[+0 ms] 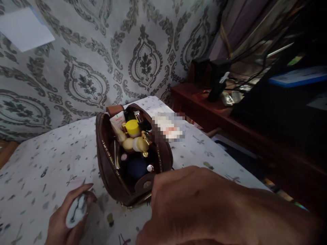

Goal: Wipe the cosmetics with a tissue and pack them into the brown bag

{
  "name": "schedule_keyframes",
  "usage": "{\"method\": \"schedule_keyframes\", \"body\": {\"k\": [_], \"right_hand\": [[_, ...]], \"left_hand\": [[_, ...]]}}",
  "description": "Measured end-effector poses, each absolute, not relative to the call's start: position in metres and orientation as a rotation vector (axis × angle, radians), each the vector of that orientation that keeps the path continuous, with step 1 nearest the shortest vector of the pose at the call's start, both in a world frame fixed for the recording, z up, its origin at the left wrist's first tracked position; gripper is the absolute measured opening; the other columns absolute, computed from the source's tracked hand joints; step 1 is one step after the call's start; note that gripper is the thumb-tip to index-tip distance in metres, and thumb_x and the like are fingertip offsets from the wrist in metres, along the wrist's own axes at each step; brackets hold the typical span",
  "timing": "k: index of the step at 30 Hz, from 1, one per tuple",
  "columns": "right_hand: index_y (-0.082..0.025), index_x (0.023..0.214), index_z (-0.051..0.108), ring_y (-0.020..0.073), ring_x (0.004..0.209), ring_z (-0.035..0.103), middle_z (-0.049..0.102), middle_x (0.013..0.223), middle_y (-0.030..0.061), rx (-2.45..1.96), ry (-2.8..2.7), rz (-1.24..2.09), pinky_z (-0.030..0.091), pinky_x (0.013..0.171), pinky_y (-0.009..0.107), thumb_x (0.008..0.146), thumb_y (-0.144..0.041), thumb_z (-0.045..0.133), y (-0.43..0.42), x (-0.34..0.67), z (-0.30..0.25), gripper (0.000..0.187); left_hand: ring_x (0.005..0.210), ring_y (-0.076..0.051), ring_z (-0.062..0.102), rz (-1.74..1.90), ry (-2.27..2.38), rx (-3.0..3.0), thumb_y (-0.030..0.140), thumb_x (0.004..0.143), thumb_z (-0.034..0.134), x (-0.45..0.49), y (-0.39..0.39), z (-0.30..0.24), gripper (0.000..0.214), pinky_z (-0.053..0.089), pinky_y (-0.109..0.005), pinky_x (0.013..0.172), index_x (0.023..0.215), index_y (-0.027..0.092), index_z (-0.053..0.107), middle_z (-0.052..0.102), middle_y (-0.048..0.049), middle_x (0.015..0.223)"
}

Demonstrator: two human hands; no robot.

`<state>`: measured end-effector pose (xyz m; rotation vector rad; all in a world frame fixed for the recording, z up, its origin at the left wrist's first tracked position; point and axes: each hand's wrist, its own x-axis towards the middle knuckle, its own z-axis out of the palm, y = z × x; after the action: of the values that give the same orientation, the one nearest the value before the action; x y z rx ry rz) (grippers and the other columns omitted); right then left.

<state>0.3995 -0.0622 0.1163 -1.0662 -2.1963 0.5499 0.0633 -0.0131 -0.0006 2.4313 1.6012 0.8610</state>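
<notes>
An open brown leather pouch (106, 160) stands on a white patterned cloth (38, 163). It holds several small cosmetics: a yellow-capped jar (133, 127), a white tube (118, 119) and cream bottles. My left hand (67, 217) at the bottom left is closed around a small white marbled object (76, 211). My right hand (194, 204) is large in the foreground, its back toward me, right by the pouch's near end. Its fingers curl down out of sight, so any hold is hidden.
A blurred white packet (167, 126) lies on the cloth behind the pouch. A dark wooden shelf (204, 109) with cables and black devices stands at the right. A patterned wall (114, 51) rises behind, with a white paper (24, 29) at the top left.
</notes>
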Motion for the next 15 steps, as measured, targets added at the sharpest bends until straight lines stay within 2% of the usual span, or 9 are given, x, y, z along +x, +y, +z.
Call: {"method": "schedule_keyframes", "body": {"k": [3,6,10,15], "right_hand": [[-0.022,0.093,0.069,0.0142,0.081,0.061,0.067,0.085,0.0005,-1.019,-2.365,0.454,0.05,0.069,0.022,0.081,-0.004,0.06,-0.053,0.39,0.117,0.023],[-0.015,0.085,0.067,0.0212,0.09,0.055,0.064,0.09,0.007,-1.082,-2.546,0.176,0.048,0.084,0.033,0.073,0.001,0.062,-0.027,0.375,0.122,0.02],[-0.013,0.082,0.068,0.0296,0.105,0.049,0.062,0.102,0.0144,-1.089,-2.723,0.012,0.043,0.093,0.044,0.081,-0.007,0.063,0.009,0.356,0.121,0.008],[-0.011,0.086,0.069,0.0337,0.116,0.045,0.06,0.113,0.0168,-1.137,-2.826,0.011,0.038,0.101,0.048,0.08,-0.013,0.071,0.021,0.346,0.119,0.007]], "left_hand": [[0.093,-0.02,0.071,0.894,1.552,2.322,0.041,0.095,0.044,0.071,-0.017,-0.001,0.028,0.052,-0.025,0.075,0.115,0.027,0.059,0.072,-0.0027,0.103],[0.087,-0.018,0.071,0.918,1.501,2.308,0.039,0.097,0.041,0.078,-0.021,0.0,0.029,0.05,-0.024,0.071,0.117,0.028,0.057,0.073,-0.0011,0.098],[0.077,-0.017,0.071,0.89,1.522,2.342,0.042,0.098,0.041,0.08,-0.024,0.001,0.029,0.048,-0.024,0.067,0.117,0.028,0.057,0.074,0.0018,0.089],[0.074,-0.015,0.07,0.898,1.514,2.392,0.046,0.1,0.038,0.076,-0.025,-0.001,0.03,0.048,-0.023,0.068,0.115,0.03,0.058,0.073,0.0032,0.088]]}}
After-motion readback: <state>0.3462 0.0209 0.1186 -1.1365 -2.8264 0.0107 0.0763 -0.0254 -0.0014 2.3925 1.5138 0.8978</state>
